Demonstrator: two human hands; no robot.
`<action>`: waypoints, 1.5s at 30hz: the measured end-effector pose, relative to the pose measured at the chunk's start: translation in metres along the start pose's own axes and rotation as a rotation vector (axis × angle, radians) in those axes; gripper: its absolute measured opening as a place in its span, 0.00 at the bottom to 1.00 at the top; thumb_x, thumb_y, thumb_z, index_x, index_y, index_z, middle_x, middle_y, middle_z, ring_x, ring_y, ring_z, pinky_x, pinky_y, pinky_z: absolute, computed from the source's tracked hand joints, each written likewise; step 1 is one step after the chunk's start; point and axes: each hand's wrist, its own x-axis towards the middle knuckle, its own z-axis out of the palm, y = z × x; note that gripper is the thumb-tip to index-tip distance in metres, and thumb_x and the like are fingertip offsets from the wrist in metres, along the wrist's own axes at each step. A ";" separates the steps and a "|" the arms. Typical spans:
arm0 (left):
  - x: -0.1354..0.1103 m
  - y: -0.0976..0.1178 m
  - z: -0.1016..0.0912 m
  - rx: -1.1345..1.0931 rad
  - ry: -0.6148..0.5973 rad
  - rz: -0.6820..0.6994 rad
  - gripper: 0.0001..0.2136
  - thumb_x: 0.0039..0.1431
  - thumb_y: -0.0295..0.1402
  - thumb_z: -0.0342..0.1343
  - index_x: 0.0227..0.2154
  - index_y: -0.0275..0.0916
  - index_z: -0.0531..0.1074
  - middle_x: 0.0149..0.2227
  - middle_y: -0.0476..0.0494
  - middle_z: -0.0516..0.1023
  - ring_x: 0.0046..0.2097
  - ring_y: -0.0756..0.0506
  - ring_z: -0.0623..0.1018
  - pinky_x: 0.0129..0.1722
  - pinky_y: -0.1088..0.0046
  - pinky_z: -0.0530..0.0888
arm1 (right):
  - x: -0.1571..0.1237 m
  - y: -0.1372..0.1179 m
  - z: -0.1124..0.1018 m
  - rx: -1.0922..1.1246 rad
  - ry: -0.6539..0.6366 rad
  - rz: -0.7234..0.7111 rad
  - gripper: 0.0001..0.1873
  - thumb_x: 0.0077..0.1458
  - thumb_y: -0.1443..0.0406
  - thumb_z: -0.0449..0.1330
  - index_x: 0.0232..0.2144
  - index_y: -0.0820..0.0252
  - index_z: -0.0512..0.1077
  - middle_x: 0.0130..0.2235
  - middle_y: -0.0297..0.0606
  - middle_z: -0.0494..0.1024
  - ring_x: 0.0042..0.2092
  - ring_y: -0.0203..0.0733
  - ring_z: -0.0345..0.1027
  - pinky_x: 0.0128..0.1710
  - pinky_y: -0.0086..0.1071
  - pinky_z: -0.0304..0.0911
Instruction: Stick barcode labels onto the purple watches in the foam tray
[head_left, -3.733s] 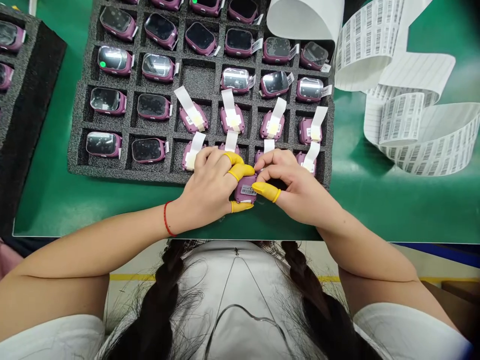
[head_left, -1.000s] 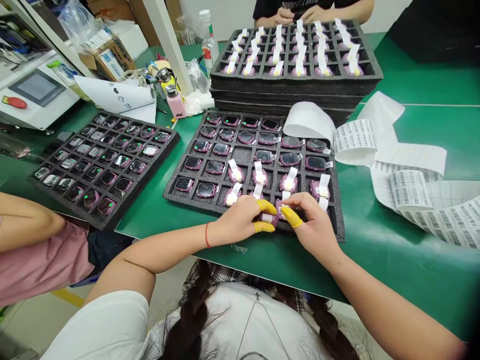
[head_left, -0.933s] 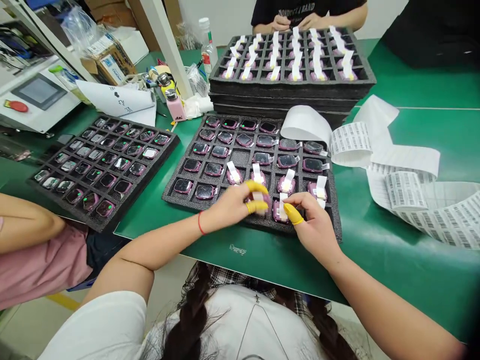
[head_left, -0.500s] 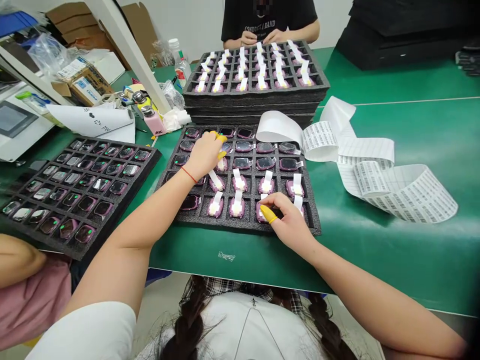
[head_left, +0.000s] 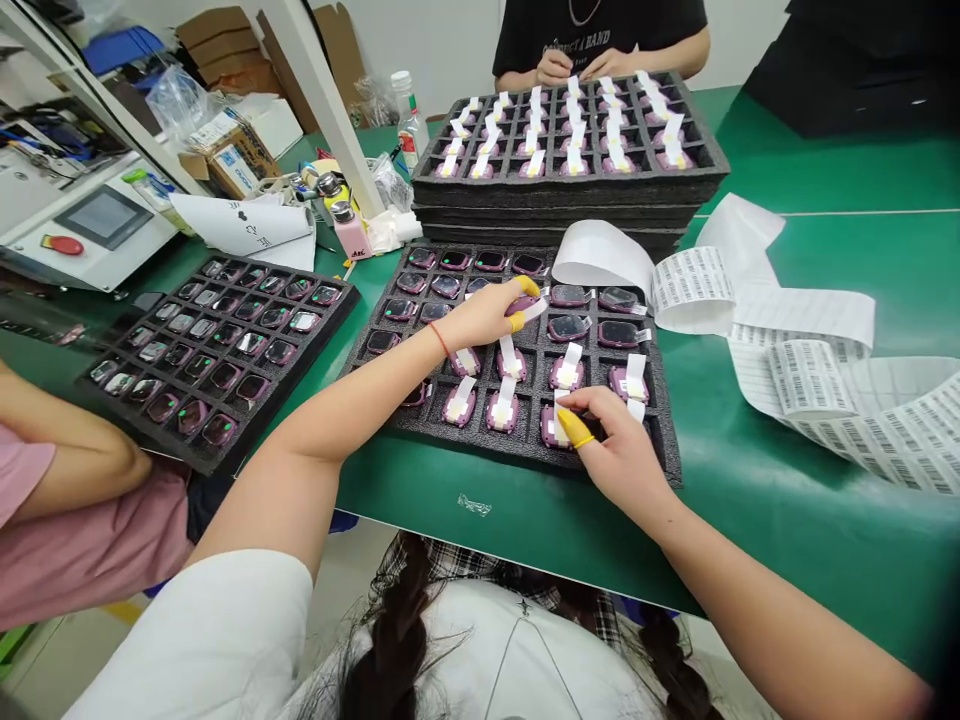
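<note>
A black foam tray of purple smartwatch bodies lies in front of me on the green mat. My left hand, with yellow finger cots, is closed on a purple watch body held above the tray's middle rows. My right hand rests at the tray's near edge, its yellow-capped finger pinching the white label tab of a watch body seated in the front row. Other front-row watches lie face down with white tabs sticking up.
A second foam tray of watches sits to the left. A stack of trays stands behind, with another person's hands at it. Barcode label strips curl at right. A co-worker's arm is at my left. Bottles and boxes crowd the back left.
My left hand reached to the tray's far rows, then came back toward the middle holding a watch body. My right hand stayed at the front row. The camera tilted up from the earliest frame.
</note>
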 end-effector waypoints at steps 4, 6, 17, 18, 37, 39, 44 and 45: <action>-0.059 0.030 0.023 -0.437 -0.025 -0.043 0.14 0.59 0.26 0.54 0.48 0.33 0.64 0.45 0.41 0.76 0.36 0.52 0.78 0.34 0.78 0.76 | -0.001 -0.005 -0.003 0.072 0.000 0.043 0.14 0.57 0.59 0.58 0.45 0.57 0.70 0.43 0.42 0.75 0.43 0.44 0.69 0.44 0.41 0.66; -0.089 0.043 0.039 -0.784 -0.124 -0.071 0.12 0.58 0.30 0.57 0.45 0.35 0.66 0.39 0.45 0.76 0.33 0.52 0.78 0.31 0.77 0.75 | -0.003 -0.009 -0.002 0.098 -0.085 0.036 0.14 0.56 0.59 0.61 0.44 0.57 0.71 0.41 0.40 0.76 0.40 0.42 0.68 0.41 0.38 0.66; -0.130 0.050 0.076 -0.424 0.222 0.194 0.09 0.61 0.29 0.57 0.44 0.37 0.69 0.45 0.43 0.76 0.46 0.46 0.73 0.47 0.66 0.72 | -0.009 -0.012 0.000 -0.174 -0.060 -0.504 0.05 0.56 0.72 0.59 0.31 0.57 0.71 0.34 0.37 0.75 0.37 0.38 0.68 0.37 0.34 0.66; -0.130 0.049 0.077 -0.421 0.234 0.205 0.08 0.61 0.29 0.57 0.43 0.37 0.70 0.45 0.43 0.76 0.47 0.46 0.74 0.48 0.66 0.72 | -0.009 -0.014 -0.004 -0.233 -0.083 -0.607 0.05 0.57 0.71 0.59 0.32 0.57 0.72 0.34 0.38 0.75 0.37 0.38 0.67 0.35 0.34 0.65; -0.131 0.047 0.078 -0.472 0.274 0.279 0.05 0.62 0.28 0.56 0.38 0.40 0.75 0.46 0.41 0.78 0.49 0.46 0.76 0.50 0.64 0.74 | -0.011 -0.016 -0.009 -0.328 -0.374 -0.453 0.06 0.62 0.70 0.54 0.38 0.57 0.69 0.38 0.40 0.80 0.40 0.43 0.72 0.36 0.36 0.63; -0.131 0.048 0.078 -0.475 0.281 0.271 0.04 0.62 0.27 0.56 0.38 0.40 0.75 0.46 0.41 0.78 0.49 0.46 0.76 0.49 0.64 0.74 | -0.011 -0.016 -0.010 -0.347 -0.345 -0.506 0.06 0.61 0.72 0.54 0.38 0.58 0.69 0.38 0.40 0.80 0.39 0.42 0.72 0.35 0.35 0.62; -0.132 0.048 0.080 -0.480 0.295 0.242 0.03 0.61 0.27 0.56 0.36 0.40 0.74 0.46 0.42 0.78 0.48 0.46 0.77 0.48 0.64 0.74 | -0.013 -0.018 -0.008 -0.416 -0.286 -0.588 0.06 0.62 0.69 0.55 0.34 0.57 0.71 0.36 0.39 0.80 0.37 0.41 0.70 0.35 0.35 0.60; -0.132 0.048 0.080 -0.480 0.297 0.240 0.03 0.61 0.27 0.56 0.36 0.40 0.74 0.46 0.42 0.78 0.48 0.46 0.77 0.48 0.64 0.74 | -0.013 -0.020 -0.009 -0.427 -0.284 -0.593 0.06 0.62 0.69 0.55 0.33 0.57 0.72 0.36 0.39 0.80 0.37 0.41 0.70 0.35 0.36 0.59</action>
